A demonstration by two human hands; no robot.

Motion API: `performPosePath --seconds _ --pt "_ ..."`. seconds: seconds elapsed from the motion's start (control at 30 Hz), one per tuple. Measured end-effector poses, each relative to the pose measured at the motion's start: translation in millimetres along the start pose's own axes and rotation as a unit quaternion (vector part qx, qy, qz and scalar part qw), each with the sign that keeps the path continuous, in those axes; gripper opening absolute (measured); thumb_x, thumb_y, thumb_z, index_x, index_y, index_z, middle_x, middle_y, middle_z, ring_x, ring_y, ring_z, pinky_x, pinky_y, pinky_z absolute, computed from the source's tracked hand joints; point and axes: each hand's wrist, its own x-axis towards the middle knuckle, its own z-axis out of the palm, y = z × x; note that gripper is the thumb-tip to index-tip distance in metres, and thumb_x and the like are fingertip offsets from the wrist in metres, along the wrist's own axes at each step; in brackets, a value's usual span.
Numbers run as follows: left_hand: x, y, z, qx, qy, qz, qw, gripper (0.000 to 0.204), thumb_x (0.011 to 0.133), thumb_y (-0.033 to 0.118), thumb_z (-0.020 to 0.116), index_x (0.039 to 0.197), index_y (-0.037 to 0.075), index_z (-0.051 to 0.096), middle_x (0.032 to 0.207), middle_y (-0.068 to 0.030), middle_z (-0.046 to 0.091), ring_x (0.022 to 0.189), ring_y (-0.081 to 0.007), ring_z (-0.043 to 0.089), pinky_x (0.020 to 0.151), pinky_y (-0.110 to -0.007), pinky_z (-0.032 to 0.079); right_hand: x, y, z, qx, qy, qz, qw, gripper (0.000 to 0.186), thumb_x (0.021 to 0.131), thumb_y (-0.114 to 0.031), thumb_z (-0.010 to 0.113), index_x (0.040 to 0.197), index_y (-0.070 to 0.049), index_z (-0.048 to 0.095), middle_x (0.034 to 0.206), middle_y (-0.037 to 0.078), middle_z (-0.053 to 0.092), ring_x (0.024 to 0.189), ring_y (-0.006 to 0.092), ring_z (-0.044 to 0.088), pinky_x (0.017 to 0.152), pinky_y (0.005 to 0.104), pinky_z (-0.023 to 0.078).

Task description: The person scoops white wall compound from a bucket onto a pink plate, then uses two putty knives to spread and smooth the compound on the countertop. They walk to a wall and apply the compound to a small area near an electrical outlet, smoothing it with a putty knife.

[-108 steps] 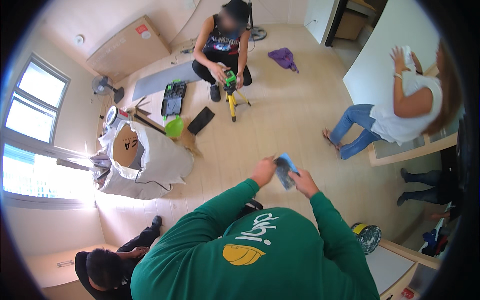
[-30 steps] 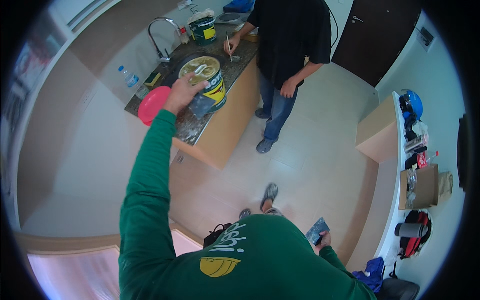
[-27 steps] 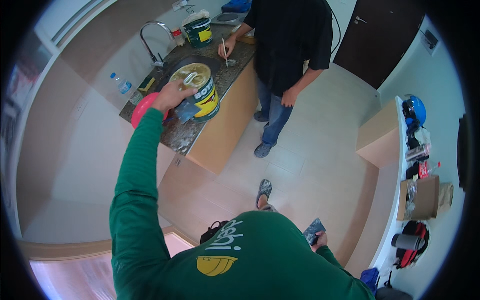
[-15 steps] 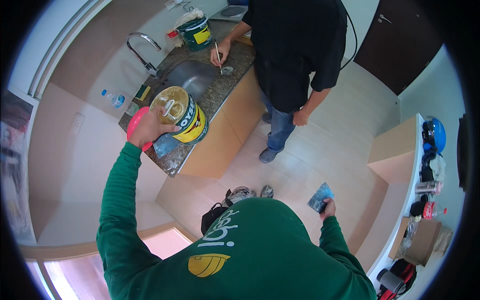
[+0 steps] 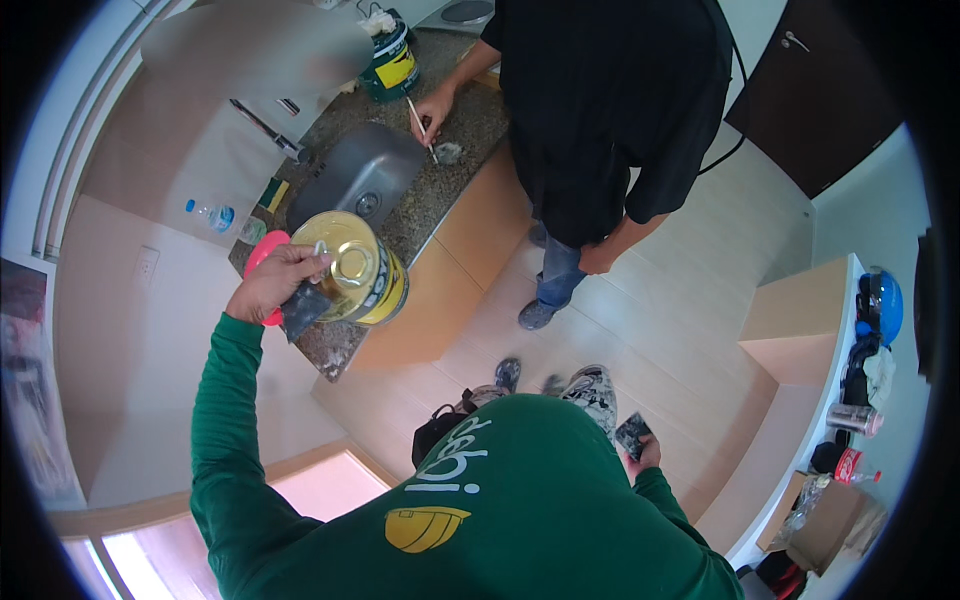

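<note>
My left hand [image 5: 272, 283] has its fingers closed around the pale handle on top of a round metal paint can [image 5: 392, 290], which has a gold lid and a dark green and yellow label. The can is over the near end of the counter; whether its base rests there is hidden. By those fingers shows a thin dark square sheet [image 5: 304, 309]; I cannot tell if they touch it. A pink-red round item [image 5: 266, 247] lies partly behind the hand. Low at my right side, my right hand [image 5: 645, 455] grips a similar smeared square sheet [image 5: 633, 434].
A co-worker in black [image 5: 610, 100] stands at the counter [image 5: 455, 105], holding a thin stick [image 5: 420, 128] beside the sink [image 5: 365, 165]. A green bucket [image 5: 392, 70], a faucet [image 5: 270, 130] and a water bottle [image 5: 210, 213] are nearby. A cluttered shelf [image 5: 835, 330] runs along the right.
My left hand has shifted from the can's lid edge onto its handle, and the can's label shows less. The sheet in my right hand has turned and come closer to my body.
</note>
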Motion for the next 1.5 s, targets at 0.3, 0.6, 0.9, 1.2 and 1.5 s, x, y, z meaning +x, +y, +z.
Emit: performPosePath --seconds 0.3,0.6,0.9,1.2,1.5 --pt "-68 134 133 0.023 -0.013 0.013 1.000 0.041 0.110 0.033 0.069 0.082 0.004 0.066 0.074 0.0056 0.054 0.071 -0.0060 0.051 0.066 -0.028 0.044 113 -182 -46 -0.036 0.058 0.034 0.997 0.033 0.068 -0.022 0.069 0.101 -0.021 0.067 0.081 -0.003 0.067 0.069 0.0202 0.066 0.055 0.0340 0.050" --pt "-8 266 353 0.060 -0.094 0.070 0.991 0.047 0.110 0.038 0.068 0.084 -0.002 0.068 0.071 0.0011 0.056 0.071 -0.0090 0.050 0.067 -0.031 0.044 181 -415 -50 -0.033 -0.089 -0.076 0.993 0.030 0.080 -0.017 0.068 0.109 -0.011 0.068 0.097 0.003 0.076 0.082 0.0231 0.076 0.071 0.0369 0.062" --pt "148 371 522 -0.141 -0.135 0.136 0.971 0.038 0.110 0.031 0.068 0.082 0.007 0.072 0.077 0.0066 0.060 0.074 -0.0043 0.050 0.069 -0.026 0.042 215 -441 -132 0.004 -0.009 0.009 1.000 0.031 0.072 -0.019 0.069 0.103 -0.017 0.069 0.088 -0.001 0.073 0.068 0.0212 0.071 0.050 0.0351 0.054" --pt "384 492 554 -0.356 -0.074 0.074 0.928 0.024 0.107 0.026 0.069 0.096 0.006 0.077 0.081 0.0023 0.066 0.067 -0.0075 0.059 0.063 -0.026 0.048 217 -475 -84 0.045 0.062 -0.007 0.997 0.031 0.071 -0.019 0.066 0.101 -0.016 0.069 0.090 0.001 0.072 0.070 0.0245 0.070 0.055 0.0401 0.057" --pt "592 626 427 -0.398 0.067 0.156 0.901 0.022 0.104 0.022 0.067 0.102 0.003 0.078 0.088 -0.0016 0.069 0.077 -0.0104 0.064 0.069 -0.028 0.051 289 -655 81 -0.025 0.029 0.019 0.999 0.032 0.069 -0.022 0.069 0.100 -0.017 0.068 0.087 0.001 0.071 0.069 0.0241 0.069 0.055 0.0384 0.055"
